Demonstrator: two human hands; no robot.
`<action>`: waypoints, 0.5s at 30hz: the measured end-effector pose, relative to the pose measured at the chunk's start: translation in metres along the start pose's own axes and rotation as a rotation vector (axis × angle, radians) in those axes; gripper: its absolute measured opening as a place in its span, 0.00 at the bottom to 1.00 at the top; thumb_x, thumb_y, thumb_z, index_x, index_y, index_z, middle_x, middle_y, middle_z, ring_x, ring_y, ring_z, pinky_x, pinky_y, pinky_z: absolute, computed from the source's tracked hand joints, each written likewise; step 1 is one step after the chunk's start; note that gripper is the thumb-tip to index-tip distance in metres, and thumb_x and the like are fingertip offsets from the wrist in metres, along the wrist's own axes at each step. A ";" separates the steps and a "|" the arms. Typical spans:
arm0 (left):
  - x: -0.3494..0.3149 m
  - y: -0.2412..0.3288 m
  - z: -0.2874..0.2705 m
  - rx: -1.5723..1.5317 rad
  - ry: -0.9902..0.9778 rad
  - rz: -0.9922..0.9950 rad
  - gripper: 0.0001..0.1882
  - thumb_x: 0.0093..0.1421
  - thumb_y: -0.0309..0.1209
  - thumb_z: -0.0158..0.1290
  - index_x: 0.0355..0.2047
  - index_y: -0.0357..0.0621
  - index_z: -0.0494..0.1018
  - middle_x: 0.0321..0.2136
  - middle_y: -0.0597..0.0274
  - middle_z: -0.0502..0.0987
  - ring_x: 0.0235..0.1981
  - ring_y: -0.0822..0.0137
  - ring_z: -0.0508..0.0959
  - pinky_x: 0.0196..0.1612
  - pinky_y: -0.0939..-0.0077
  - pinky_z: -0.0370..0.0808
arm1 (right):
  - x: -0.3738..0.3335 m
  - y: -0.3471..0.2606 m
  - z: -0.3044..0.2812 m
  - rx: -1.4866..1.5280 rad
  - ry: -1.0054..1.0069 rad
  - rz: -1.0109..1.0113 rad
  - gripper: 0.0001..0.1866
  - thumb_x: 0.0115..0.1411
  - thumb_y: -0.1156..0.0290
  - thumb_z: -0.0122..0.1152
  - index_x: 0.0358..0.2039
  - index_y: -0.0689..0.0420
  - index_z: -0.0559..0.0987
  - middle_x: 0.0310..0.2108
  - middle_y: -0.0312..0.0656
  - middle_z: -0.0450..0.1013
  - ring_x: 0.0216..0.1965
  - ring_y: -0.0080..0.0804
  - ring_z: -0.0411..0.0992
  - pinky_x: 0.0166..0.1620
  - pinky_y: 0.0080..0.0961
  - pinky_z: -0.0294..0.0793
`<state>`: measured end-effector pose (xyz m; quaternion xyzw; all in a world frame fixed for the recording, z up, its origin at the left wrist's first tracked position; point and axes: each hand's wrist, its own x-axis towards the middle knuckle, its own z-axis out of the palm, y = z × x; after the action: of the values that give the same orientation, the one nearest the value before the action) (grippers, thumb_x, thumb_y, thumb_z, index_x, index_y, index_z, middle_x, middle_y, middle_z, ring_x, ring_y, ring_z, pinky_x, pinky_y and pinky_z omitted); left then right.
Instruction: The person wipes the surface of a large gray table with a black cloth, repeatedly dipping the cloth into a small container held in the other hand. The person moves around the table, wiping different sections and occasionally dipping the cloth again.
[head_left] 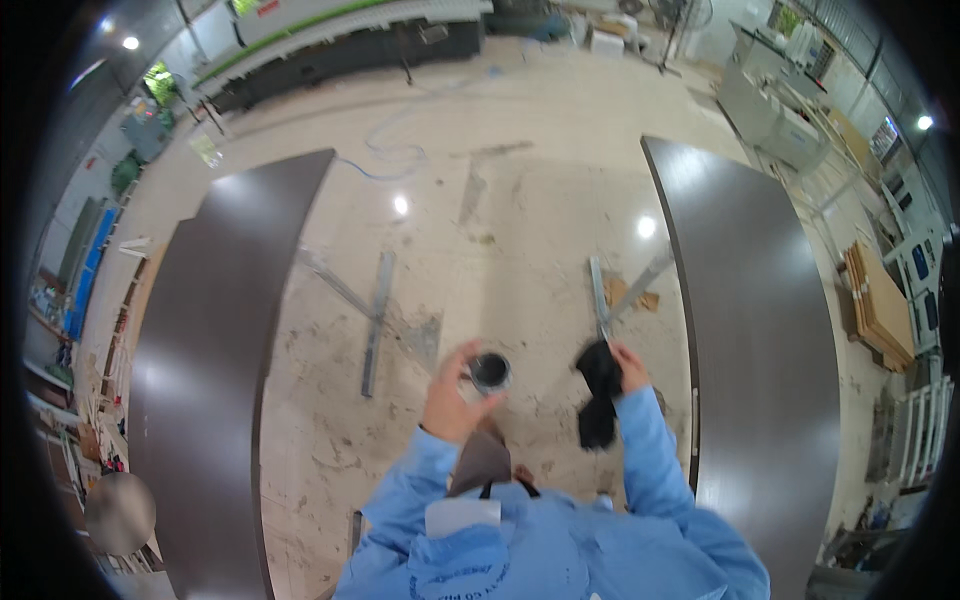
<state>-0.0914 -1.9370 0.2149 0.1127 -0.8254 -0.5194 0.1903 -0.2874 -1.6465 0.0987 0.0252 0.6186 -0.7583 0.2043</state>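
My left hand [454,398] is wrapped round a small round container [490,372] with something black inside, its open top facing up. In my right hand [629,369] is a bunched black cloth [598,395], which hangs down below the fingers. A thin light shaft seems to show just above the cloth, but I cannot make out whether it belongs to it. Both hands are held apart in front of me, over the floor between two dark brown panels.
Long dark panels flank me, the left panel [215,350] and the right panel [760,320], on metal supports [376,325]. A thin blue hose [385,170] lies on the stained floor ahead. Stacked brown boards [880,305] stand at far right; a long machine [340,60] stands at the back.
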 end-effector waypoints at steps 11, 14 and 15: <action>0.366 -0.084 -0.009 -0.108 -0.231 0.199 0.38 0.46 0.33 0.76 0.55 0.37 0.72 0.66 0.44 0.69 0.49 0.57 0.82 0.47 0.67 0.82 | 0.325 -0.159 0.227 -0.220 -0.517 -0.112 0.09 0.71 0.68 0.62 0.44 0.60 0.83 0.36 0.32 0.79 0.39 0.17 0.75 0.45 0.18 0.74; 0.452 -0.101 -0.012 -0.115 -0.278 0.165 0.39 0.45 0.34 0.77 0.55 0.35 0.71 0.58 0.44 0.76 0.46 0.55 0.83 0.47 0.66 0.82 | 0.403 -0.185 0.281 -0.091 -0.524 -0.128 0.09 0.72 0.68 0.61 0.45 0.60 0.82 0.38 0.34 0.80 0.40 0.19 0.75 0.46 0.19 0.75; 0.481 -0.108 -0.012 -0.112 -0.269 0.149 0.39 0.46 0.34 0.76 0.55 0.34 0.71 0.55 0.45 0.77 0.46 0.56 0.84 0.47 0.66 0.81 | 0.429 -0.189 0.298 -0.035 -0.544 -0.149 0.09 0.72 0.68 0.60 0.45 0.60 0.81 0.39 0.34 0.80 0.41 0.19 0.75 0.47 0.20 0.75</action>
<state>-0.5211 -2.1784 0.2167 -0.0300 -0.8191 -0.5596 0.1221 -0.6806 -2.0201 0.2183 -0.2282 0.5542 -0.7392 0.3071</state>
